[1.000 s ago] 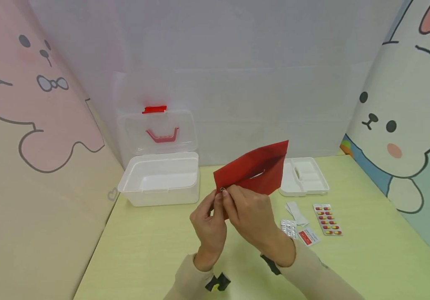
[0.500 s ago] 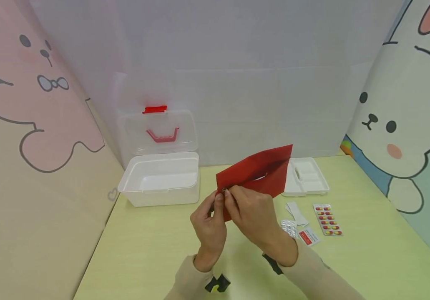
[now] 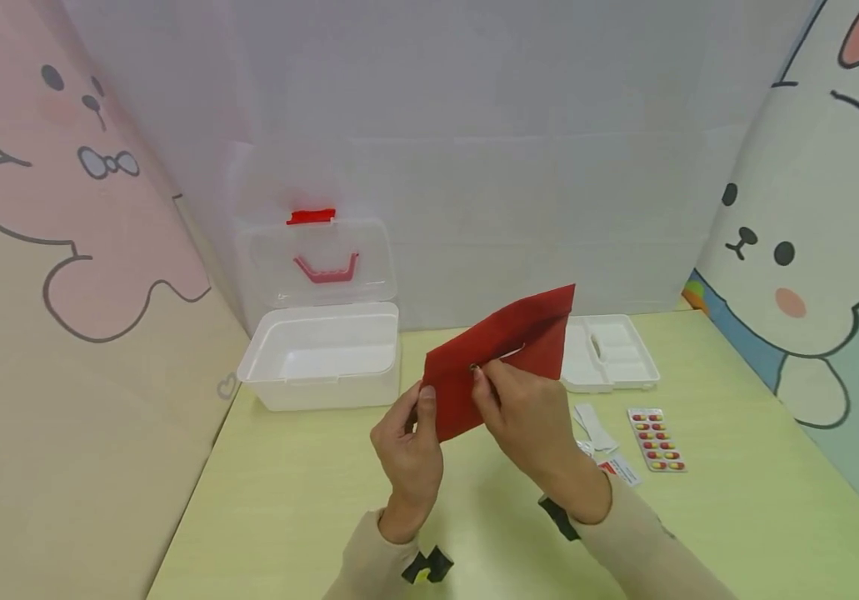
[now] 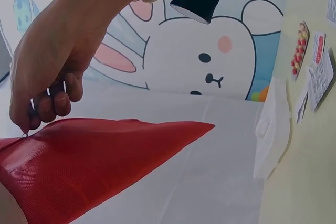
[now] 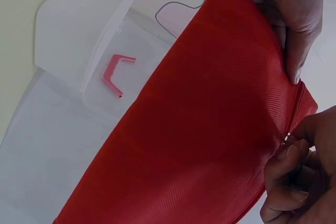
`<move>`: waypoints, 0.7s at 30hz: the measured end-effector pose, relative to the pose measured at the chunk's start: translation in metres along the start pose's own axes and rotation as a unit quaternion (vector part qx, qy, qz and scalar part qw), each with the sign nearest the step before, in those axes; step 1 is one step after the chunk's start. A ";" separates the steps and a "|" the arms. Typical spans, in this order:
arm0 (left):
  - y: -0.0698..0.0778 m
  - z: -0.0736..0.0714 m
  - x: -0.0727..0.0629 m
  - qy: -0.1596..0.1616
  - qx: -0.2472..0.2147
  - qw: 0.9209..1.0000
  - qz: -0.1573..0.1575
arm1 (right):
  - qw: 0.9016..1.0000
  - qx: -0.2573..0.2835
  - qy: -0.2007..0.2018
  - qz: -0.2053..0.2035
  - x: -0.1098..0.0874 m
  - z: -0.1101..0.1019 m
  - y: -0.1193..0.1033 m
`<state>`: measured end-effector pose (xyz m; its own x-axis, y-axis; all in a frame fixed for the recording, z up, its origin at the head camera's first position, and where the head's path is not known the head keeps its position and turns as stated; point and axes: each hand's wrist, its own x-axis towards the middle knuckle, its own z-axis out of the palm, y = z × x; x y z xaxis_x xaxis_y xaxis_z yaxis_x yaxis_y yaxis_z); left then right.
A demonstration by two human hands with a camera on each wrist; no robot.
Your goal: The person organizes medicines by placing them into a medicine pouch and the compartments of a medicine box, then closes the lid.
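A red zippered pouch (image 3: 496, 354) is held up over the table, its zipper partly apart so a gap shows near the far end. My left hand (image 3: 410, 446) grips the pouch's near left corner, thumb on the front face. With curled fingers my right hand (image 3: 530, 417) pinches the small metal zipper pull (image 3: 473, 367), a short way along the zipper from the left hand. The right wrist view shows the pull (image 5: 286, 139) at the fingertips, with one side of the pouch spread wide below. What is inside the pouch is hidden.
Back left stands a white box (image 3: 324, 354) with its clear lid (image 3: 322, 287) raised. A white compartment tray (image 3: 620, 354) lies at the back right. Before it are a capsule blister pack (image 3: 656, 440), white strips (image 3: 596, 427) and a red-and-white packet (image 3: 621, 469), partly behind the right forearm.
The right hand has moved the zipper pull rightward along the pouch, away from the left hand. The left hand has shifted slightly left and still holds the corner.
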<state>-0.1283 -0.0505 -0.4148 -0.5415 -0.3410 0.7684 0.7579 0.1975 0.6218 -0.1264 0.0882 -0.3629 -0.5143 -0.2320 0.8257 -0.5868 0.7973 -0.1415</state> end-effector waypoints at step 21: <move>0.000 -0.012 0.008 0.000 -0.001 1.000 -0.021 | 1.000 -0.005 -0.006 0.026 0.000 -0.006 0.019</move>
<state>-0.1285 -0.0641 -0.4103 -0.5727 -0.3486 0.7420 0.7358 0.1805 0.6527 -0.1340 0.1064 -0.3626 -0.5506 -0.1967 0.8112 -0.5534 0.8136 -0.1784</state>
